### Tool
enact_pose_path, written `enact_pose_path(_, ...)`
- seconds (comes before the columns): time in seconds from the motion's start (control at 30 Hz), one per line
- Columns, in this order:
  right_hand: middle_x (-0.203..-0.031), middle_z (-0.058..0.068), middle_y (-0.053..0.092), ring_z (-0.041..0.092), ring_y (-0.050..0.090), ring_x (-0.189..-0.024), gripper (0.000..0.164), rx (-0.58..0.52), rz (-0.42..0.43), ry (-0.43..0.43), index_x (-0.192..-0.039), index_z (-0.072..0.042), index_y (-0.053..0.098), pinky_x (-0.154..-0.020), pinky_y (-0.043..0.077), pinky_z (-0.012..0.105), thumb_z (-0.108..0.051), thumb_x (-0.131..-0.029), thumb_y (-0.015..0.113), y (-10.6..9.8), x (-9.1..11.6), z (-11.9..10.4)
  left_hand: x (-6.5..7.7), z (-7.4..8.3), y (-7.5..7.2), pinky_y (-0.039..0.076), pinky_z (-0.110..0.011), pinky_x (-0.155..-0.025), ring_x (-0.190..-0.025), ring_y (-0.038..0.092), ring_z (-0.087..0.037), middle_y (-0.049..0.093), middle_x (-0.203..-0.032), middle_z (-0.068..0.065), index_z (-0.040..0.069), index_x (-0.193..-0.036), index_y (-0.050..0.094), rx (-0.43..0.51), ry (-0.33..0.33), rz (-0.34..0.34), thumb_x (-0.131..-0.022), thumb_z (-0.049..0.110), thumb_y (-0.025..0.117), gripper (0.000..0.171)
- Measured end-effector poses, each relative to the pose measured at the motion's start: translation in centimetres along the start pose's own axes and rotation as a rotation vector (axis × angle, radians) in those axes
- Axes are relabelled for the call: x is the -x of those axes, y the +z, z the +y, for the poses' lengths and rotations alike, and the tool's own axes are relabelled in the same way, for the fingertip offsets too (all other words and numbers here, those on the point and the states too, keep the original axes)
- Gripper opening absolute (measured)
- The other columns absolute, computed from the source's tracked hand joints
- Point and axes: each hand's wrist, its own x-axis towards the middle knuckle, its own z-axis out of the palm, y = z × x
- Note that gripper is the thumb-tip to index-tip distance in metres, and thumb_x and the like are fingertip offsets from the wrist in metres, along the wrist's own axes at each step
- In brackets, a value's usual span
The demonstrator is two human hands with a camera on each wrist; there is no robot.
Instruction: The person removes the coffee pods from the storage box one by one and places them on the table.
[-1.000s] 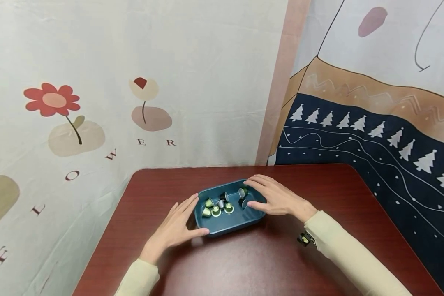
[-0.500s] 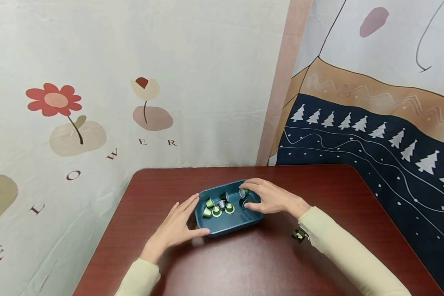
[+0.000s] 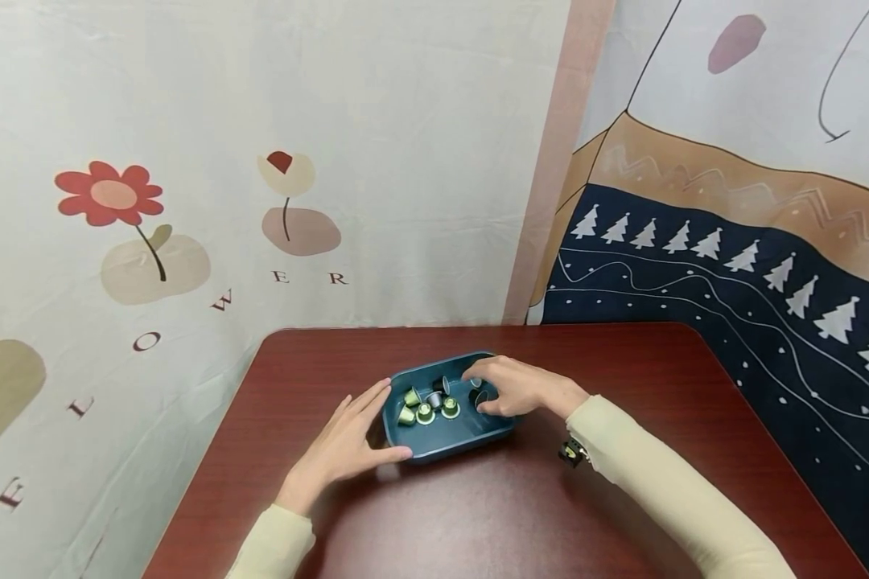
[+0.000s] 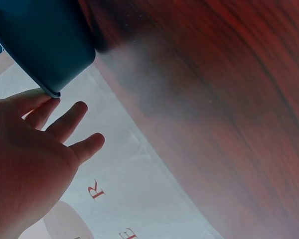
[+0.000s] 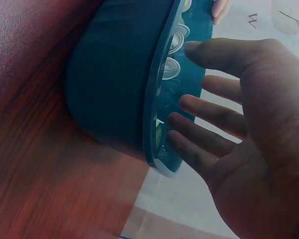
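Note:
A dark blue tray point(image 3: 442, 441) with raised walls holds several coffee capsules: light green ones point(image 3: 406, 416), darker green ones point(image 3: 450, 408), a silver-grey one point(image 3: 434, 400) and black ones. My left hand point(image 3: 340, 438) is at the tray's left end, fingers straight, a fingertip touching the rim in the left wrist view. Over the right end reaches my right hand point(image 3: 525, 386), thumb and fingers apart around a black capsule point(image 3: 478, 396), partly hiding another behind it. In the right wrist view that hand point(image 5: 269, 114) holds nothing between its spread fingers.
The tray stands on a reddish-brown wooden table point(image 3: 449, 523) with rounded far corners. Behind it hang a pale cloth point(image 3: 420, 161) printed with flowers and a dark blue panel point(image 3: 623, 281) with white trees. A small device point(image 3: 572, 453) sits under the right wrist.
My right hand has moved left and further over the tray, its thumb and fingers drawing a little closer around the right-end capsules. The left hand and tray stay put.

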Motion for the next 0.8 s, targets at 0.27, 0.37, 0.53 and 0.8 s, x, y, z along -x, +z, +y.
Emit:
enact_pose_path(0.27,-0.162,0.014,0.066,0.033,0.061,-0.152,0.056,0.061,-0.057,0.038,-0.156,-0.006,0.066,-0.128,0.054,0.055,-0.020,-0.105,0.081,0.0,-0.8,-0.3,0.0,0.1,0.0,0.026,-0.076,-0.139,-0.167,0.047,-0.033,0.038,-0.185,-0.007,0.008,-0.176,0.039,-0.003,-0.004,-0.003,-0.086,0.078,0.085,0.123)
enact_pose_path(0.37,-0.163,0.014,0.066,0.032,0.061,-0.153,0.055,0.075,-0.077,0.042,-0.156,-0.007,0.066,-0.129,0.054,0.054,-0.020,-0.105,0.082,0.1,-1.1,-0.3,0.0,0.1,0.0,0.026,-0.076,-0.139,-0.167,0.047,-0.033,0.038,-0.186,-0.007,0.008,-0.176,0.039,-0.002,-0.005,-0.004,-0.086,0.079,0.085,0.124)
enact_pose_path(0.53,-0.160,0.014,0.068,0.030,0.064,-0.150,0.054,0.108,-0.093,0.037,-0.154,-0.009,0.069,-0.126,0.057,0.051,-0.016,-0.102,0.084,0.6,-1.5,0.0,0.1,0.2,0.0,0.026,-0.075,-0.139,-0.167,0.047,-0.033,0.038,-0.186,-0.006,0.008,-0.176,0.039,-0.001,-0.009,-0.005,-0.085,0.079,0.085,0.124)
enact_pose_path(0.8,-0.151,0.012,0.074,0.029,0.069,-0.144,0.047,0.116,-0.097,-0.001,-0.145,-0.008,0.075,-0.120,0.061,0.049,-0.011,-0.100,0.086,1.3,-2.1,0.8,0.2,0.2,-0.1,0.026,-0.075,-0.139,-0.167,0.047,-0.033,0.039,-0.185,-0.006,0.009,-0.176,0.040,0.007,-0.010,-0.001,-0.085,0.079,0.085,0.123)
